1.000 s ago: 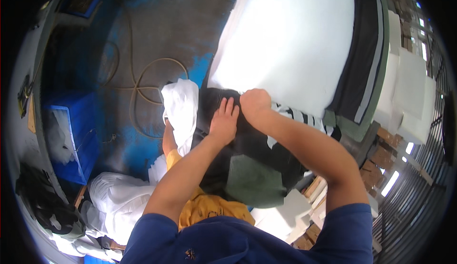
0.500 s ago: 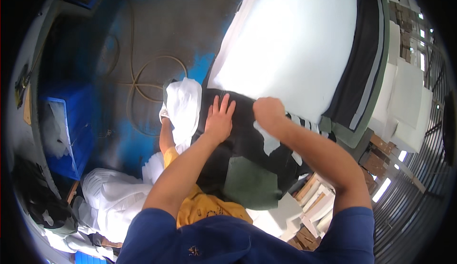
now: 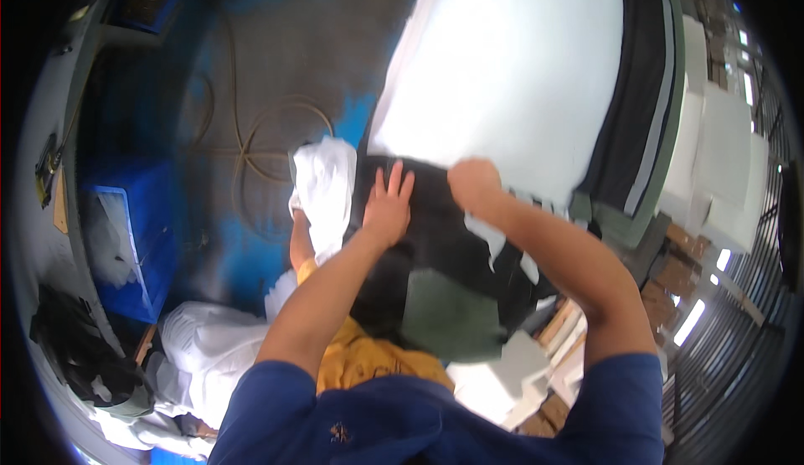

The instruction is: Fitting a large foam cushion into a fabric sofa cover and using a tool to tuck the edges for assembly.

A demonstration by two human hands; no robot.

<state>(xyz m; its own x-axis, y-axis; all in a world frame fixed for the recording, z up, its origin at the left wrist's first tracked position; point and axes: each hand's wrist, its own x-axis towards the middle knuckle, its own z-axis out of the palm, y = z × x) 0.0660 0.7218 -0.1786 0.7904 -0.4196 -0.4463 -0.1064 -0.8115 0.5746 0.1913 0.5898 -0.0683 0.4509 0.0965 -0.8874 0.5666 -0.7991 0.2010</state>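
A large white padded panel (image 3: pixel 502 71) lies in front of me, and black fabric (image 3: pixel 435 214) covers its near end. My left hand (image 3: pixel 389 209) rests flat on this fabric, its fingers spread towards the edge where black meets white. To its right, my right hand (image 3: pixel 475 187) is closed in a fist on the same edge, apparently gripping the fabric; its fingertips are hidden. Below the fist, a torn-looking white patch (image 3: pixel 486 235) shows on the black fabric. A green fabric piece (image 3: pixel 452 314) hangs nearer to me.
At left, another person's arm (image 3: pixel 301 243) in a yellow sleeve reaches beside a bundled white cloth (image 3: pixel 325 182). A blue bin (image 3: pixel 151 239) stands farther left, and a hose (image 3: pixel 243 151) coils on the floor. White foam blocks (image 3: pixel 724 155) are stacked at right.
My right fist stays at the fabric edge, and my left hand remains flat in nearly the same place. The whole view has shifted slightly.
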